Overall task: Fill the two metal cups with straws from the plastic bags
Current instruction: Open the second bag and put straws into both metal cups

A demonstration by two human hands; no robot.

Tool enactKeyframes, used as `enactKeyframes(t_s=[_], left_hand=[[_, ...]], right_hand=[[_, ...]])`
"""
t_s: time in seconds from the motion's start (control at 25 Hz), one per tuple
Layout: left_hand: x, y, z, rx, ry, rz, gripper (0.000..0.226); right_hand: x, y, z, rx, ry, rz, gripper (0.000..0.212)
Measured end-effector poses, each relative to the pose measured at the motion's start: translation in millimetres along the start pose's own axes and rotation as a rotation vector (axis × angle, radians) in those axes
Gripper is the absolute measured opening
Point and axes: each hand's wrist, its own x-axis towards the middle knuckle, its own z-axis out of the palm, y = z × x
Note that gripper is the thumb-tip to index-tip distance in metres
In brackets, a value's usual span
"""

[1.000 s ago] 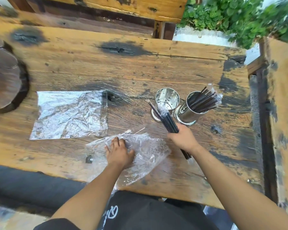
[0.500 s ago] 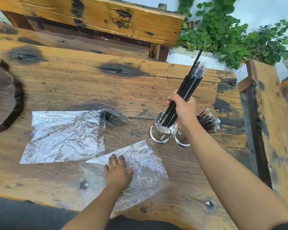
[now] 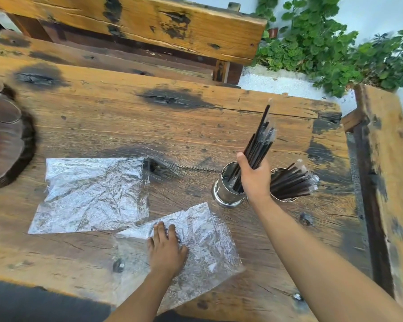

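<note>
My right hand (image 3: 254, 177) grips a bundle of black wrapped straws (image 3: 261, 140), their lower ends inside the left metal cup (image 3: 227, 196). The right metal cup (image 3: 286, 198), partly hidden behind my hand, holds a fan of black straws (image 3: 293, 182) leaning right. My left hand (image 3: 165, 249) rests flat on a crumpled clear plastic bag (image 3: 207, 247) near the table's front edge. A second clear plastic bag (image 3: 91, 194) lies flat further left.
The wooden table (image 3: 172, 126) has dark burn marks. A dark wood slab (image 3: 2, 135) sits at the left edge. A wooden bench (image 3: 149, 22) stands behind, another bench (image 3: 386, 173) to the right, and green plants (image 3: 323, 45) at the back right.
My right hand lifted the straw bundle from the table, stood it upright over the left cup and lowered its ends into the cup. My left hand stayed on the bag.
</note>
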Motion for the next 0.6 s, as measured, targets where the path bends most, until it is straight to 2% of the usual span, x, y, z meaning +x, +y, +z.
enactKeyframes(t_s=[0.08,0.2,0.6], left_hand=[[0.5,-2.3,-0.4,-0.004,0.0,0.009,0.089],[0.9,-5.0,-1.6,-0.009,0.003,0.021,0.088],[-0.2,-2.4,-5.2,-0.024,0.009,0.019,0.087]], right_hand=[[-3.0,5.8,-1.5,-0.017,-0.01,-0.005,0.008],[-2.7,9.6,-4.5,-0.081,0.012,0.003,0.009],[-7.7,13.6,-12.3,-0.072,-0.037,0.098,0.029]])
